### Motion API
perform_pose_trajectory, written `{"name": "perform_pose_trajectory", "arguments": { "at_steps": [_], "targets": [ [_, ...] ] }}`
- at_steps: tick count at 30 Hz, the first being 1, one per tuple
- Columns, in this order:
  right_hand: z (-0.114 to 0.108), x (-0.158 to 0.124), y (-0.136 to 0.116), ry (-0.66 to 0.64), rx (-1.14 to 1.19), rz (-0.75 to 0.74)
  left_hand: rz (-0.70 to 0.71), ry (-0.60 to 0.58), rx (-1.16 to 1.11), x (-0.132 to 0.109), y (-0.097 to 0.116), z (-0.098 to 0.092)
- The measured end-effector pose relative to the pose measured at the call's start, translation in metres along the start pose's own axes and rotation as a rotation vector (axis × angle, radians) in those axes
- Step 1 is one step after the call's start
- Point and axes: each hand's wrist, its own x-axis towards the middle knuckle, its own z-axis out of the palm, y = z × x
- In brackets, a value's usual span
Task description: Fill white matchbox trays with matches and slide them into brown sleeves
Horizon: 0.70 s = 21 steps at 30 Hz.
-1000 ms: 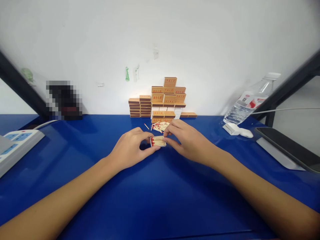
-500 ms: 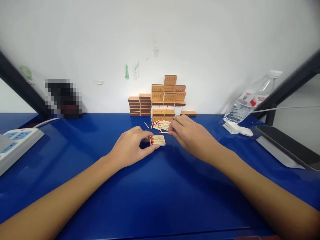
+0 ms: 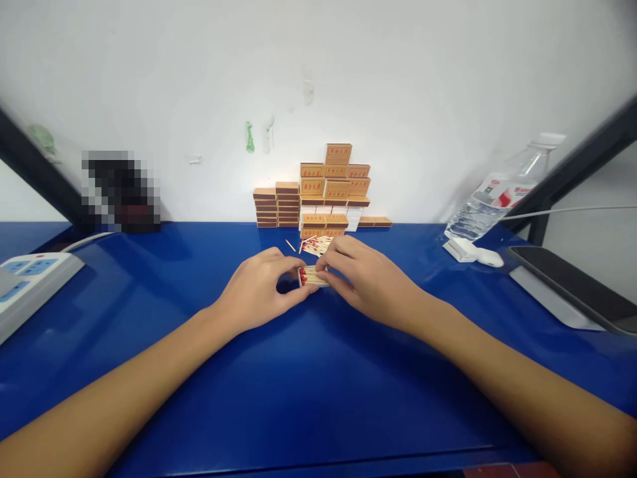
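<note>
My left hand (image 3: 261,287) grips the left end of a small white matchbox tray (image 3: 324,285) between thumb and fingers. Red-headed matches (image 3: 309,274) lie in the tray, their heads to the left. My right hand (image 3: 365,275) is over the tray's right end, thumb and forefinger pinched on a match whose outline merges with those in the tray. Just behind the hands a loose pile of matches (image 3: 314,245) lies on the blue table (image 3: 318,385), partly hidden by my right hand. A couple of single matches (image 3: 290,245) lie to the pile's left.
Stacked matchboxes (image 3: 312,186) stand against the wall, with a lower stack (image 3: 287,204) to their left. A tilted water bottle (image 3: 502,189), a white adapter (image 3: 462,249) and a phone (image 3: 577,282) are at the right. A power strip (image 3: 47,282) lies at the left.
My right hand has moved left and toward me with the match, from beside the loose pile to the tray. My left hand still holds the tray in about the same place.
</note>
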Motion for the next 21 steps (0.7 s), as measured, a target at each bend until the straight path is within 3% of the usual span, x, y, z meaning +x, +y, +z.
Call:
{"name": "perform_pose_trajectory", "arguments": {
  "at_steps": [12, 21],
  "targets": [
    [0.0001, 0.0002, -0.0024, 0.033, 0.052, -0.058, 0.003, -0.021, 0.004, -0.0018, 0.0002, 0.0002],
    [-0.0027, 0.0000, -0.0067, -0.017, -0.115, -0.079, -0.001, -0.014, 0.000, -0.0006, -0.0009, 0.0008]
  ]
}}
